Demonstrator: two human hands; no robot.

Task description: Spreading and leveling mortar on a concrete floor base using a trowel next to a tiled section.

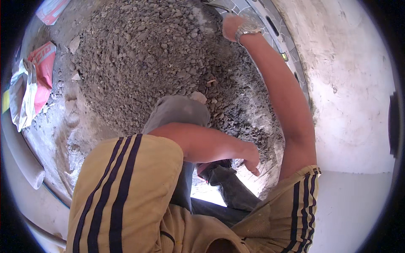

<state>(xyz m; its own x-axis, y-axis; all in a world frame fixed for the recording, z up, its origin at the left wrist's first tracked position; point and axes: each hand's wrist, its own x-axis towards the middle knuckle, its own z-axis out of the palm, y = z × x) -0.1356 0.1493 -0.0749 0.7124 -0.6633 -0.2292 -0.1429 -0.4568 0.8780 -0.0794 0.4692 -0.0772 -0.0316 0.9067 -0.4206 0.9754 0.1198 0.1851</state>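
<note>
My right arm reaches far forward along the wall, with a metal-banded watch (pixel 248 28) on the wrist. My right hand (pixel 233 27) is closed at the edge of the grey hexagon-patterned tiles (pixel 240 4). A thin grey edge (pixel 217 6) shows just beyond its knuckles; what the fingers grip is hidden. Beside that hand, a long spirit level (pixel 284 56) with a yellow-green vial lies on the tiles next to the wall. My left forearm rests across my bent knee (pixel 179 110). From it my left hand (pixel 252 157) hangs loosely, fingers partly apart and nothing visible in them.
A large heap of grey gravelly mortar mix (pixel 139 55) lies ahead and left. Torn red-and-white bags (pixel 42 76) lie at the far left, near a grey pipe (pixel 25 158). A stained white wall (pixel 341 71) runs close along my right side. Loose stone chunks (pixel 198 97) lie by my knee.
</note>
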